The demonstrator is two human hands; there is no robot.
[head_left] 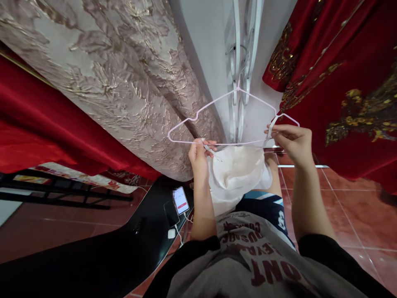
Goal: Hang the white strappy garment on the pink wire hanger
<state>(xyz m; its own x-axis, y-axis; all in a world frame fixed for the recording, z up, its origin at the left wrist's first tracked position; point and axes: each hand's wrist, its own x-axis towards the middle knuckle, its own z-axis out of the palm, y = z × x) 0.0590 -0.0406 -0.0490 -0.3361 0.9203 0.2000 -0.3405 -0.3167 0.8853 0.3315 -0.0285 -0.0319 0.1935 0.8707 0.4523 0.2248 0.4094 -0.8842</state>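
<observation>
Red cloth (46, 120) hangs at the frame's left edge, brocade (130, 74) at upper left. Mid-frame, the left hand (198, 154) pinches one strap (217, 157) of the white garment (238, 169), just below the hanger (238, 89); right of centre, the right hand (294, 142) pinches the other strap (272, 124) near the hanger's notch.

Two phones (180, 201) lie on a black surface (120, 246)

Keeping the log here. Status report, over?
Left hand gripping pink hanger, lower bar. Right hand pinching white strap near hanger's right side. White garment below. Red fabric close by.
</observation>
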